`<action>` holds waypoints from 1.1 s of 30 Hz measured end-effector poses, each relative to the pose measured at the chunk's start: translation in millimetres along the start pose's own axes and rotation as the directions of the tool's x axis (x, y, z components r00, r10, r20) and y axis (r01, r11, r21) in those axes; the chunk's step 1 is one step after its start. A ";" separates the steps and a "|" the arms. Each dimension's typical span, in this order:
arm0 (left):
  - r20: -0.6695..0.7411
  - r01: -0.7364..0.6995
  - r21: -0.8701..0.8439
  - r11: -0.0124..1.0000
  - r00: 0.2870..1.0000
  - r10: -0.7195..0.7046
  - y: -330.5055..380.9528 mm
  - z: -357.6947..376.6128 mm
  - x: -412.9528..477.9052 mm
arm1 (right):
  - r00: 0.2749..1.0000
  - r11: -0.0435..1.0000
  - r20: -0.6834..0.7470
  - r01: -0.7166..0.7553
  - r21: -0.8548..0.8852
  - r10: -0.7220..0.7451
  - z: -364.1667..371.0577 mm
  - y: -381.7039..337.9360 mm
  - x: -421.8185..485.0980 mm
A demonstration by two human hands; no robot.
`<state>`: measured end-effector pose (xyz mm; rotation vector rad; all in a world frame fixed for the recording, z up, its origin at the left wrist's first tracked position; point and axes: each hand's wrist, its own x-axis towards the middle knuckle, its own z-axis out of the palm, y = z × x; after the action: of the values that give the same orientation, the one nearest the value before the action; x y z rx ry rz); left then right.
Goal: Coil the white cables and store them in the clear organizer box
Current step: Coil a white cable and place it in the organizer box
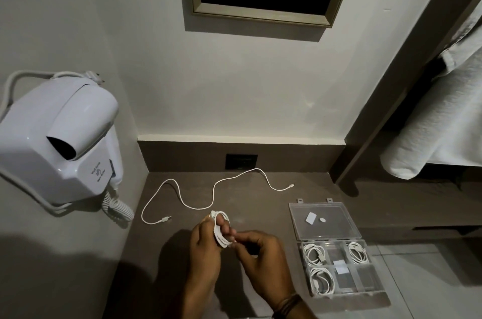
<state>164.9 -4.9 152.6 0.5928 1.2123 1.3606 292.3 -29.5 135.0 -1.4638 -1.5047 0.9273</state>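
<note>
Left hand (204,245), right hand (260,256) grip coiled cable (221,232).

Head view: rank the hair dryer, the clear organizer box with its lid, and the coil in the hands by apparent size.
1. Hair dryer, though it sits nearer the camera.
2. Clear organizer box.
3. Coil, held in both hands.

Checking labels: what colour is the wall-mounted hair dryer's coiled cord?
White, like the hair dryer; its coiled cord shows in the head view.
</note>
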 end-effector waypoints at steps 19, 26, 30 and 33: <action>-0.114 0.214 0.027 0.977 0.971 -0.209 -22.6 0.0 0.5 | 0.989 0.989 -0.146 0.020 0.148 0.002 11.8 20.1 -5.7; -0.053 0.307 0.001 0.952 0.950 -0.307 -22.1 1.1 -13.0 | 0.984 0.987 -0.141 -0.090 0.135 0.109 21.0 22.1 -9.6; -0.070 0.311 0.004 0.950 0.948 -0.310 -31.5 -0.5 -9.5 | 0.998 0.989 -0.064 0.010 -0.147 -0.019 26.0 21.3 -12.9; -0.090 0.316 0.026 0.948 0.946 -0.313 -41.7 -1.5 -8.9 | 1.000 0.961 0.002 0.023 -0.275 -0.023 26.9 21.3 -14.7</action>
<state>182.3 -21.8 117.6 0.3523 1.3423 1.1012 275.6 -42.1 104.0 -1.6371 -1.6980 0.7231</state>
